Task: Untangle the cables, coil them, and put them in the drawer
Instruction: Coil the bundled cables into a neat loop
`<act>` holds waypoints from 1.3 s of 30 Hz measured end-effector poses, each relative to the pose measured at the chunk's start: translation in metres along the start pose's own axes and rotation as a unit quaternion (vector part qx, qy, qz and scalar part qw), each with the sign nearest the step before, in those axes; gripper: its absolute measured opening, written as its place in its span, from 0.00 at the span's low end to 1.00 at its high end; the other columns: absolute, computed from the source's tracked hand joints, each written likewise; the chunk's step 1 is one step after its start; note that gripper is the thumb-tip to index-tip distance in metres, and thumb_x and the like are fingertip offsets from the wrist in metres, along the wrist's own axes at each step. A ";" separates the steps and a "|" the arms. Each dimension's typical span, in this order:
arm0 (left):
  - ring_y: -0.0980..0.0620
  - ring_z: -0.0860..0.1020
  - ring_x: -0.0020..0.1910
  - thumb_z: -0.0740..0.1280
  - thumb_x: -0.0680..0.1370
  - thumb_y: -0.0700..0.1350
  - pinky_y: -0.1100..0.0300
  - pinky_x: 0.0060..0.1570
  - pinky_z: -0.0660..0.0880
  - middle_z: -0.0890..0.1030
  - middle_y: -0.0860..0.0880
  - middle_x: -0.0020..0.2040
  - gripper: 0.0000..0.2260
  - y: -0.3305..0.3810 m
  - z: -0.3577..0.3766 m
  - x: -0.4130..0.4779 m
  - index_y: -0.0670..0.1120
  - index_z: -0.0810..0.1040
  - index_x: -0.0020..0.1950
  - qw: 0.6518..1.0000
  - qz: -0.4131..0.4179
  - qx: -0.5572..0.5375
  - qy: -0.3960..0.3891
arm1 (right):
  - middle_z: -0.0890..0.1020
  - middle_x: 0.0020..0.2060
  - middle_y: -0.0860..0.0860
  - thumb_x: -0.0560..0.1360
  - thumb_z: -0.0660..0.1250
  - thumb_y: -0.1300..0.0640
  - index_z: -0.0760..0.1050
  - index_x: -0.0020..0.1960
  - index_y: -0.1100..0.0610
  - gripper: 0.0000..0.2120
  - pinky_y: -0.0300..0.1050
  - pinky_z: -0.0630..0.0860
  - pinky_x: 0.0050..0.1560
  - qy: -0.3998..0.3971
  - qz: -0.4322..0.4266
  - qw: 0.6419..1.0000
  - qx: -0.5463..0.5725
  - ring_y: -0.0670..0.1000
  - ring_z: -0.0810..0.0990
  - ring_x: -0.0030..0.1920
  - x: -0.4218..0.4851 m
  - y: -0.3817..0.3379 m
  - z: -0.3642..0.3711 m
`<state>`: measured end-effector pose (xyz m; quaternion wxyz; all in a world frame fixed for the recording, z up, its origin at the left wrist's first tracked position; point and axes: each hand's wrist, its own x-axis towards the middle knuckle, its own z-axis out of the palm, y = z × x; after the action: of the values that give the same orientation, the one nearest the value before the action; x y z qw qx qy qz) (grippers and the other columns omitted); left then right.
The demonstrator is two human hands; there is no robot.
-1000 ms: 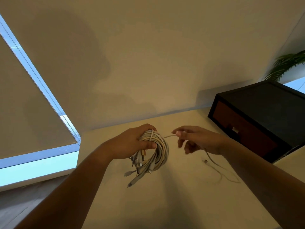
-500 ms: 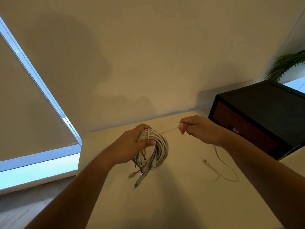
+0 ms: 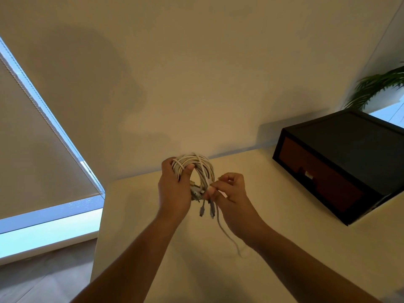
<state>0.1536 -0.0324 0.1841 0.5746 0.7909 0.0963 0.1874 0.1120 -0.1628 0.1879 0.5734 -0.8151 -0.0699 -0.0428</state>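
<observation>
My left hand (image 3: 175,189) grips a thick coil of white cables (image 3: 204,166), held upright above the pale table (image 3: 284,248). Several plug ends hang from the bottom of the coil. My right hand (image 3: 231,193) pinches one white strand at the coil's lower right side. That strand's loose tail (image 3: 227,235) trails down towards the table under my right wrist. The black drawer unit (image 3: 349,162) with a reddish-brown drawer front stands at the right, its drawer pushed in.
A wall runs close behind the table. The table's left edge (image 3: 100,228) drops to the floor beside a window with a roller blind (image 3: 32,149). A green plant (image 3: 380,84) shows behind the drawer unit.
My right hand has come in from the right to the coil's lower right side, carrying its strand around the coil. My left hand has lifted and turned the coil more upright.
</observation>
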 end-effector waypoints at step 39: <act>0.61 0.82 0.38 0.66 0.78 0.39 0.70 0.36 0.73 0.83 0.52 0.41 0.04 0.017 -0.029 0.002 0.47 0.76 0.49 0.950 0.097 0.083 -0.284 | 0.78 0.57 0.57 0.80 0.58 0.50 0.69 0.51 0.57 0.09 0.51 0.78 0.50 -0.238 0.169 0.950 0.113 0.58 0.80 0.49 0.026 -0.019 -0.083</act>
<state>0.1428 -0.0119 0.2083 0.4897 0.8617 -0.1330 0.0009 0.1357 -0.2331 0.2374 0.6275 -0.7313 -0.0697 0.2581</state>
